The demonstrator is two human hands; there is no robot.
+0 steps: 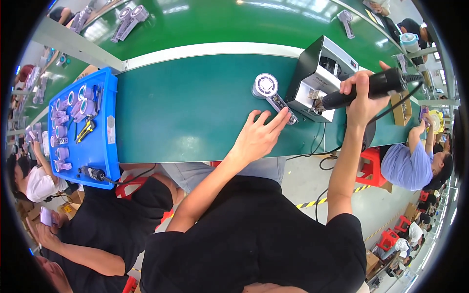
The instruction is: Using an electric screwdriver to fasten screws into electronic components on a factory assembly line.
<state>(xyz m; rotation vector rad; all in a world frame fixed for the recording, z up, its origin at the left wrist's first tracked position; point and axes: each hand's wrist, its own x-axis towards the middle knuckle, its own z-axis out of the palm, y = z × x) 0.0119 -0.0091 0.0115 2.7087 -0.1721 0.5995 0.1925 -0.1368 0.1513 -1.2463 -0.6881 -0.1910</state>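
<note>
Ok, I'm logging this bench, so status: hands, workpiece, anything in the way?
Right hand gripping black corded driver, pointed at black-and-silver machine. Left hand open, touching handheld fan. Machine stands close on fan's right.

A smooth green bench (185, 107) carries everything; a handheld fan (267, 87) lies just beyond the left grip (258, 136), its handle at the fingertips; a black-and-silver machine (305, 73) stands left of the right grip (362, 97); a blue tray (106, 151) sits well left of the left grip; a cardboard box (402, 111) stands right of the right grip.
</note>
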